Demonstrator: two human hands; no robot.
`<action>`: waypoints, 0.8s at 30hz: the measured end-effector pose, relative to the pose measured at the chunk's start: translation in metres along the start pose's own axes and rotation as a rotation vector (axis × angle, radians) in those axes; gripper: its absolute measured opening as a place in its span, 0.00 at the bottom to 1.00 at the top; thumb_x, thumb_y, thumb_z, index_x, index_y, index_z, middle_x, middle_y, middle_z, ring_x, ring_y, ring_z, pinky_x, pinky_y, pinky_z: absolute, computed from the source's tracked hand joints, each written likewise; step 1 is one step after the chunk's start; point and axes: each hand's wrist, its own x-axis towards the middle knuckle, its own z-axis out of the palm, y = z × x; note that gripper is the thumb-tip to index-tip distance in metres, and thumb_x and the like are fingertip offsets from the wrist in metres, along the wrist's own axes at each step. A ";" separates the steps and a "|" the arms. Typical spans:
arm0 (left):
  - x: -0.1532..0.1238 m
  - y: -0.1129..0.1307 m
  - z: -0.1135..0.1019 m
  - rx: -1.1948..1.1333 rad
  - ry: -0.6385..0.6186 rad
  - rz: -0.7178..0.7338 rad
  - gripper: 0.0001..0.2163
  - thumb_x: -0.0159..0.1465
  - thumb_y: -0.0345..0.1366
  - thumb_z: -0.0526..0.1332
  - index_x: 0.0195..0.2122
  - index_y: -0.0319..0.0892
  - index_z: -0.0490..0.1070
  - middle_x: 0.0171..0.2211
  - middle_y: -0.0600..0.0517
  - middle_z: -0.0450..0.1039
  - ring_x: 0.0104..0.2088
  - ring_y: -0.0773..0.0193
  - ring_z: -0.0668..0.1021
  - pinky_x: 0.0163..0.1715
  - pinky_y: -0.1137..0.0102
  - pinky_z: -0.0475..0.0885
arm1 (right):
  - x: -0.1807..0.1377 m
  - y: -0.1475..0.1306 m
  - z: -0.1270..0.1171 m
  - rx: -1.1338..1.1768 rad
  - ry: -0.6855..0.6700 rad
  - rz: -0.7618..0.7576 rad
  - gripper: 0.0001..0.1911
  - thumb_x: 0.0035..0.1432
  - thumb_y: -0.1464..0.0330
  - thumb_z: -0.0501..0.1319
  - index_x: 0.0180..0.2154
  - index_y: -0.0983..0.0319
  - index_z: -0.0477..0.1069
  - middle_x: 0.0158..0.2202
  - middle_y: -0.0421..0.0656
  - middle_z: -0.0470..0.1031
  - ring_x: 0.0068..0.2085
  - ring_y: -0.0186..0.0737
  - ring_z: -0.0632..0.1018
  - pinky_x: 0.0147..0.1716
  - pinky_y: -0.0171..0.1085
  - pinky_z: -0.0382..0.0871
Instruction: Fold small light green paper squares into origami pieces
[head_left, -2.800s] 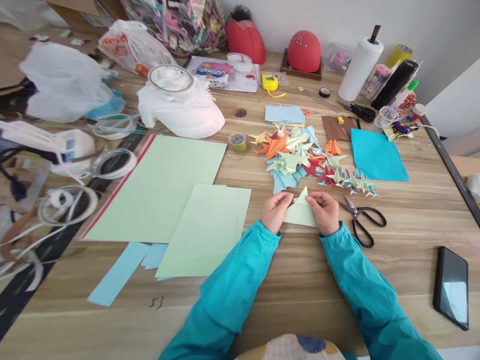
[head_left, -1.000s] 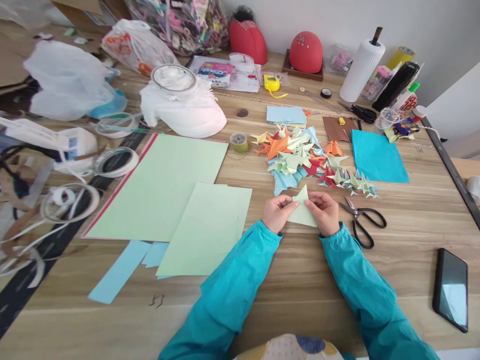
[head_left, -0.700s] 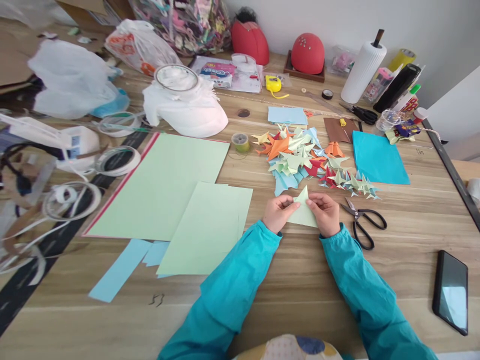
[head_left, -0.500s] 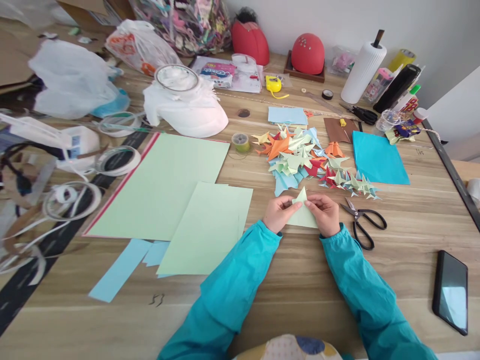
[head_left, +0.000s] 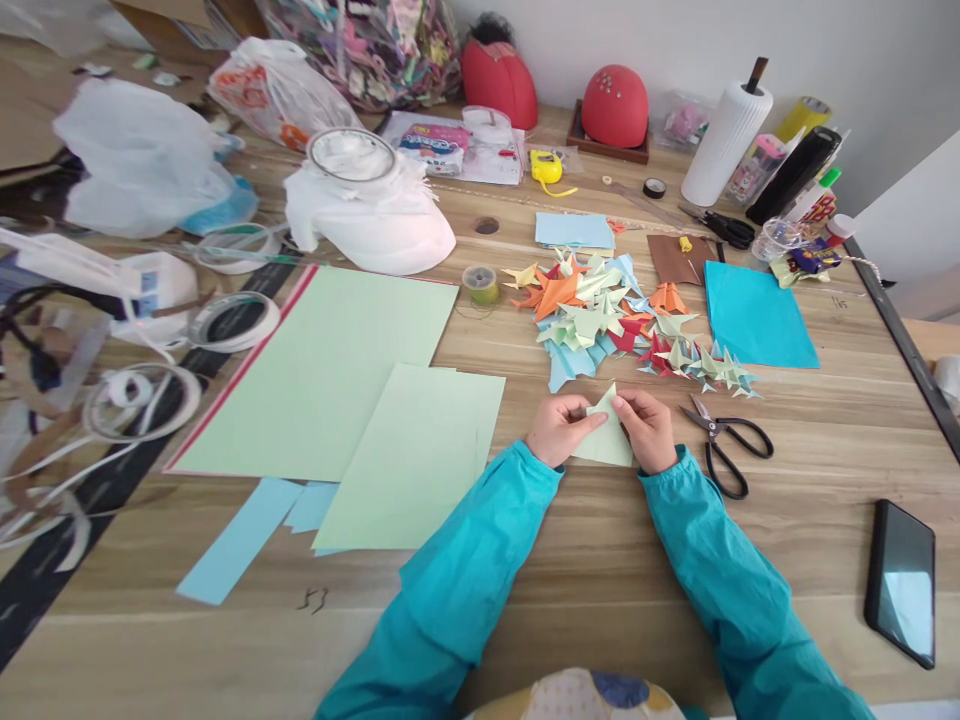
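Note:
A small sheet of pale green paper (head_left: 609,440), partly folded to a point at its far end, is held between both hands just above the table. My left hand (head_left: 559,430) pinches its left edge with thumb and fingers. On the other side my right hand (head_left: 646,428) grips the paper near the pointed tip. Beyond the hands lies a pile of folded paper cranes (head_left: 592,310) in green, orange, red and blue. Black-handled scissors (head_left: 724,440) rest open-bladed to the right of my right hand.
Larger green sheets (head_left: 412,460) and blue strips (head_left: 236,540) lie to the left. A thread spool (head_left: 481,285) stands beside the cranes. Bright blue paper (head_left: 761,315) is at the right, with a phone (head_left: 900,582) nearer me. Tape rolls (head_left: 234,318) clutter the far left.
The paper's tip has shifted slightly toward me and to the right, and the sheet is tilted a little differently. Both hands keep their pinch, in nearly the same place.

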 end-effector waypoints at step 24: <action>0.000 -0.006 0.001 0.045 0.093 -0.003 0.17 0.51 0.48 0.61 0.18 0.38 0.70 0.15 0.55 0.62 0.21 0.68 0.65 0.20 0.73 0.60 | -0.001 0.004 0.002 -0.112 0.138 -0.084 0.10 0.49 0.61 0.62 0.29 0.60 0.76 0.26 0.42 0.77 0.28 0.39 0.75 0.28 0.37 0.69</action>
